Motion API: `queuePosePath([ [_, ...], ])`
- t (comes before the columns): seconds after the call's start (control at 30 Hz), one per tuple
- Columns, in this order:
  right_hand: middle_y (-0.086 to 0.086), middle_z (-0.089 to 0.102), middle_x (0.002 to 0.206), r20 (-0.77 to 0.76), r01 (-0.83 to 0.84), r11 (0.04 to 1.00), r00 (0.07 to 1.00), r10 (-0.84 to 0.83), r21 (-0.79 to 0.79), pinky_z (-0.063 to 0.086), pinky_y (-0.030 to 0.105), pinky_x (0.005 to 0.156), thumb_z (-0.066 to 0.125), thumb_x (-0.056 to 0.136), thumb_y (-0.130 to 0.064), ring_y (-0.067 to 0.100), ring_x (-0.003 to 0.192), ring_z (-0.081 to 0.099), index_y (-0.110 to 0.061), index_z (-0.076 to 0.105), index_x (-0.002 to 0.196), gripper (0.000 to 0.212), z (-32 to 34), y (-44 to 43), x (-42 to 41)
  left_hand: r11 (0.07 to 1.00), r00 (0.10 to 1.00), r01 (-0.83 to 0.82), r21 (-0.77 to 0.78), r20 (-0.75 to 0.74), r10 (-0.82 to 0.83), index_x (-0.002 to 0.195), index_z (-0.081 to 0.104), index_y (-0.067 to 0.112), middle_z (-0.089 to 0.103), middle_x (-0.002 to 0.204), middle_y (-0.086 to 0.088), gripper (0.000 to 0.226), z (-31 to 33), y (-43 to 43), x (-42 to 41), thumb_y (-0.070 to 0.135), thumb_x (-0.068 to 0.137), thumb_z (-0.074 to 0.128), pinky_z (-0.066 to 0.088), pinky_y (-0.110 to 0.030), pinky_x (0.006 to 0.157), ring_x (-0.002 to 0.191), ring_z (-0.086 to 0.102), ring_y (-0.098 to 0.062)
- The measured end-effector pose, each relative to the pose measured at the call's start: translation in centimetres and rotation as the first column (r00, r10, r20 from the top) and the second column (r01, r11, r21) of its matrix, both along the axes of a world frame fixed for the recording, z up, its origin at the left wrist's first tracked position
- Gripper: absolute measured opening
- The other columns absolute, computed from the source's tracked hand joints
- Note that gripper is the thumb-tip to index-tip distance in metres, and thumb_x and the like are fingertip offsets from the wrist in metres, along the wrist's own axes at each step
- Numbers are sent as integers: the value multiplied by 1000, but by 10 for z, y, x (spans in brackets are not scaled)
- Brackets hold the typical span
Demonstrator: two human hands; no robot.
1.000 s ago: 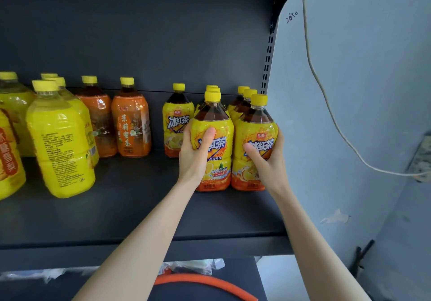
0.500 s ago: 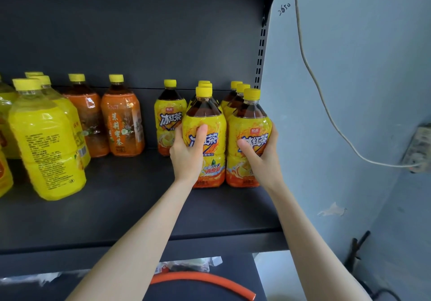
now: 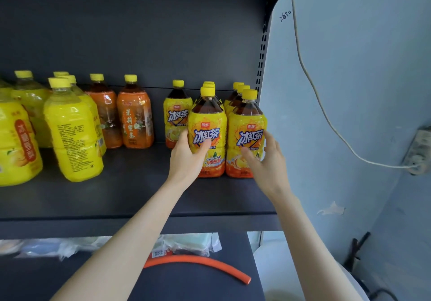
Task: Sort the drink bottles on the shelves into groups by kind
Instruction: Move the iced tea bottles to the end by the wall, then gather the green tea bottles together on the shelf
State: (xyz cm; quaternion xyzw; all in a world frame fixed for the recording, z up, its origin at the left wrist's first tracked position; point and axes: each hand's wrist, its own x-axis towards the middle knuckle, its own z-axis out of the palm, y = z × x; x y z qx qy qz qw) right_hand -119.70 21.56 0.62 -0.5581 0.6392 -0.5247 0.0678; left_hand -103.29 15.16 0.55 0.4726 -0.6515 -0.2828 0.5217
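Observation:
Several iced-tea bottles with yellow caps and yellow-orange labels stand at the right end of the dark shelf. My left hand is wrapped around the left front iced-tea bottle, thumb on its label. My right hand is at the right front iced-tea bottle with fingers spread, only the thumb against the label. More iced-tea bottles stand behind these two, and one iced-tea bottle stands alone to the left. Two orange-labelled tea bottles and several large yellow juice bottles stand further left.
The shelf's slotted upright and a pale blue wall close off the right side. A white cable runs down to a socket. On the shelf below lie an orange hose and plastic packets.
Both front iced-tea bottles have been pushed back beside the others. My right hand has loosened from a full grip to spread fingers. My left hand still holds its bottle.

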Motion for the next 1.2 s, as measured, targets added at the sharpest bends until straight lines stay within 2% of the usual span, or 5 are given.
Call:
queuePosePath([
  [0.07,4,47,141,-22,21,999,1000,-21,-28,41,28,90,60,93,-29,19,110,53,-13,46,138,50,5,11,5,995,994,-56,-81,85,63,126,52,17,57,124,3,42,-3,12,13,35,89,60,44,-36,97,116,52,-15],
  [0.2,5,63,120,-1,-21,994,1000,21,-105,51,41,88,59,93,-26,21,106,60,-10,63,118,30,21,26,32,970,991,-11,-245,126,44,96,65,18,68,97,4,8,12,45,48,20,90,60,44,-6,74,86,60,1],
  [0.43,-1,70,98,-81,-107,959,993,89,-262,51,33,78,59,93,-25,14,89,64,-14,67,103,17,61,49,115,920,985,44,-390,169,25,94,67,22,69,88,14,8,56,92,141,20,90,60,45,-7,74,84,64,1],
  [0.53,-6,68,90,-95,-162,946,985,141,-280,46,17,72,59,94,-22,0,78,60,-14,68,102,15,64,61,167,908,983,5,-418,171,73,93,67,23,68,87,19,8,58,110,199,21,89,60,42,-3,74,85,62,5],
  [1.2,-2,70,95,-157,-302,928,949,272,-218,53,40,70,58,94,-22,12,82,64,-13,68,97,13,31,16,496,899,958,-77,-431,218,187,92,68,17,67,83,16,8,36,89,530,14,89,61,41,-2,69,81,62,4],
])
